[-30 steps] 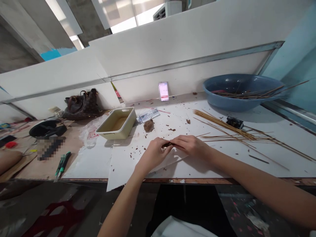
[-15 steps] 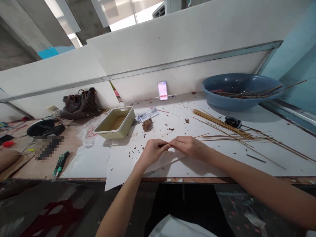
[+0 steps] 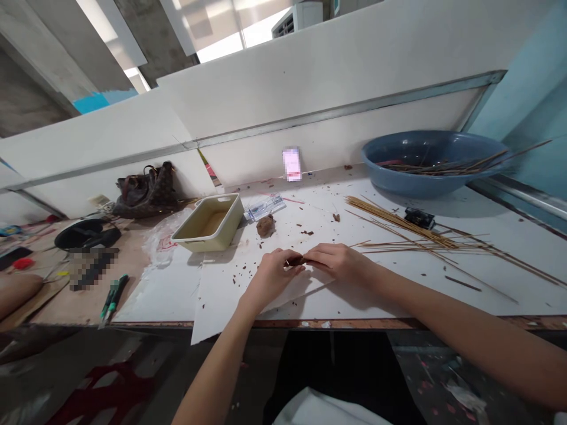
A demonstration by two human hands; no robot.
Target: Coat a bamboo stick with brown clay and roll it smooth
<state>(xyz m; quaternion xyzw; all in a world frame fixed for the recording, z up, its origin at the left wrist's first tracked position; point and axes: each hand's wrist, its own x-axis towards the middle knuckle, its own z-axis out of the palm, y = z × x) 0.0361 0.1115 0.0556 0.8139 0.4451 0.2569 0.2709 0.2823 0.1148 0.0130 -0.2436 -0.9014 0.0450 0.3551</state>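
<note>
My left hand (image 3: 273, 273) is closed on a small dark brown clay-like piece (image 3: 294, 260), partly hidden between thumb and fingers. My right hand (image 3: 337, 261) meets it from the right, fingertips pinched together at the piece's right end. Both hands are just above the white sheet (image 3: 217, 295) on the table. Beyond them is a rough brown clay-like lump (image 3: 266, 226), with brown crumbs scattered around it. To the right of my right hand lie a bundle of thin tan sticks (image 3: 394, 219) and several loose ones.
A pale green plastic tub (image 3: 210, 243) stands at the left, a blue basin (image 3: 411, 184) holding dark sticks at the back right. A phone (image 3: 292, 164) leans on the partition. Farther left are green-handled pliers (image 3: 114, 298), a handbag (image 3: 148, 192) and part of another person's arm (image 3: 20, 290).
My left thumb and fingers have parted slightly, showing more of the brown piece. My right hand stays almost in place, and the view has shifted a little.
</note>
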